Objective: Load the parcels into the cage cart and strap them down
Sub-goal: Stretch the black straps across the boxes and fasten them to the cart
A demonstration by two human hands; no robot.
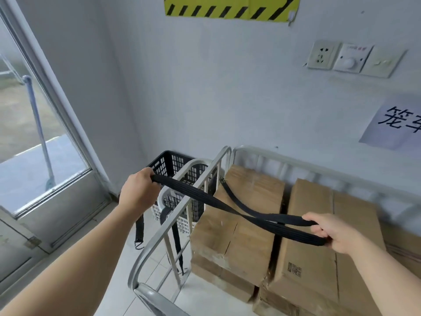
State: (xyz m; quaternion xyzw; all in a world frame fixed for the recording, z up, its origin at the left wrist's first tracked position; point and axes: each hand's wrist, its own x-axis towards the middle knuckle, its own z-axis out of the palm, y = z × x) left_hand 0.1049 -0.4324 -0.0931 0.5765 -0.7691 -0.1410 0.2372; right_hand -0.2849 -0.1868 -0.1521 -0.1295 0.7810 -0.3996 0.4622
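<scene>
Now both hands, left (139, 192) and right (335, 233), grip a black strap (227, 206) stretched above the parcels (250, 201).

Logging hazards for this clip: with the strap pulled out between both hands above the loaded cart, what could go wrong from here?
1. The black strap appears to cross over itself between the left hand and right hand; it may fasten twisted.
2. Loose strap ends hang beside the cart rail and could snag it.
3. The strap may slip into the gap between the top boxes.

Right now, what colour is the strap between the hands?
Black; the strap shows best in head view.
</scene>
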